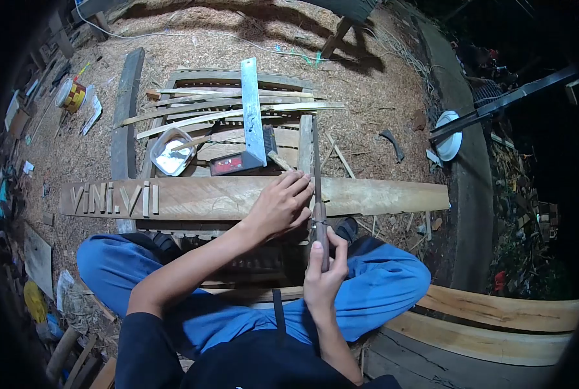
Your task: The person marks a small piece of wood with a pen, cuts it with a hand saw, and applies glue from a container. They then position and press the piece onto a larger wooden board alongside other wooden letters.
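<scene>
My right hand (325,279) is closed round the dark wooden handle (320,236) of a long, narrow-bladed tool (316,155), its blade pointing away from me. Just left of the blade, my left hand (284,202) rests over a long wooden plank (387,196), fingers bent and pressed together. What those fingers pinch is hidden. Raised wooden letters (111,200), reading "VINI.VI", lie along the plank's left part. Beyond my left hand are a metal square (252,107), a black-bristled brush (270,137) and a light wooden stick (280,162).
A slatted wooden stand (237,76) carries several thin strips (202,118) and a plastic tub (167,165) with white stuff inside. A yellow-labelled bucket (71,96) stands at left. More boards (484,337) lie at lower right. Shavings cover the ground.
</scene>
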A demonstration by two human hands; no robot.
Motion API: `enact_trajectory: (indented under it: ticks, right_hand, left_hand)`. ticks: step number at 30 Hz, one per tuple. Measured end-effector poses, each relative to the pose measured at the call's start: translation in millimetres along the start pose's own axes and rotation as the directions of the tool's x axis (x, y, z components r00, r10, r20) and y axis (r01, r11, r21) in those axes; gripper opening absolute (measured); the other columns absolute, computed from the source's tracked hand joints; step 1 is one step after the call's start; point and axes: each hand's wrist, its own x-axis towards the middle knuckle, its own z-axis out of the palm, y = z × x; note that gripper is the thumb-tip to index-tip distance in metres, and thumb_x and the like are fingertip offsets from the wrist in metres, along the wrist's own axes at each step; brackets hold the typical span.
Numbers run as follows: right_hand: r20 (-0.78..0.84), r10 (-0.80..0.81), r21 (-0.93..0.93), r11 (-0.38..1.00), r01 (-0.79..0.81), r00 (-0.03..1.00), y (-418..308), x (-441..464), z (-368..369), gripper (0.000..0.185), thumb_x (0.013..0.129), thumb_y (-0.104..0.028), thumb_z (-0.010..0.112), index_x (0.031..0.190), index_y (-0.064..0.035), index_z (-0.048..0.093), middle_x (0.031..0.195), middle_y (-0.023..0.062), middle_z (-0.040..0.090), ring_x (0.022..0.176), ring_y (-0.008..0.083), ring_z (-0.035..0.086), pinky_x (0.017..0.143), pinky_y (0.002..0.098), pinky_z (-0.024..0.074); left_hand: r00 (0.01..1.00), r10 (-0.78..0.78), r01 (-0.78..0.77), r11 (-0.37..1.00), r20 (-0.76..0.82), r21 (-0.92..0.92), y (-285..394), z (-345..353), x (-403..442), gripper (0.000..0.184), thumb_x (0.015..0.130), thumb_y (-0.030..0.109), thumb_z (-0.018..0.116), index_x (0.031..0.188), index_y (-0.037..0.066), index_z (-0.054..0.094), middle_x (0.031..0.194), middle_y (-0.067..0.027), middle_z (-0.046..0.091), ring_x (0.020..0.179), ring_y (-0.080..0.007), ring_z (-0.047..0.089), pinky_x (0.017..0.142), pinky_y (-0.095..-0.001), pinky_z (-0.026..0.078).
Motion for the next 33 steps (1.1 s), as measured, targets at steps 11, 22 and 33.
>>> enact_trajectory:
  ticks: [11, 22, 33]
  right_hand:
    - [-0.039, -0.073, -0.019, 0.997, 0.073, 0.997, -5, -16, -11, 0.037, 0.105, -0.015, 0.065, 0.136, 0.0044, 0.060, 0.101, 0.0169, 0.074, 0.083, 0.0177, 0.070, 0.074, 0.0344, 0.0570]
    - [0.024, 0.091, 0.146, 0.985, -0.093, 0.996, 3, 0, -26, 0.038, 0.105, -0.014, 0.065, 0.137, 0.0059, 0.060, 0.103, 0.0104, 0.073, 0.074, 0.0048, 0.060, 0.061, 0.0238, 0.0481]
    - [0.024, -0.014, 0.044, 0.999, 0.013, 1.000, 11, 8, -18, 0.036, 0.106, -0.015, 0.064, 0.136, 0.0047, 0.060, 0.103, 0.0150, 0.075, 0.078, 0.0107, 0.066, 0.069, 0.0281, 0.0550]
  left_hand:
    - [1.000, 0.008, -0.008, 0.999, 0.002, 0.042, -2, -1, 4, 0.052, 0.087, 0.023, 0.073, 0.132, -0.001, 0.064, 0.139, -0.0194, 0.063, 0.132, -0.0367, 0.056, 0.116, -0.0462, 0.046]
    - [0.999, 0.002, -0.002, 1.000, -0.033, 0.027, -1, 2, 3, 0.055, 0.088, 0.025, 0.073, 0.133, -0.003, 0.063, 0.142, -0.0208, 0.061, 0.136, -0.0386, 0.054, 0.119, -0.0476, 0.043]
    - [1.000, -0.003, 0.004, 0.998, -0.018, 0.064, -2, 4, 6, 0.057, 0.085, 0.030, 0.075, 0.130, -0.003, 0.065, 0.139, -0.0200, 0.063, 0.134, -0.0374, 0.055, 0.119, -0.0477, 0.043]
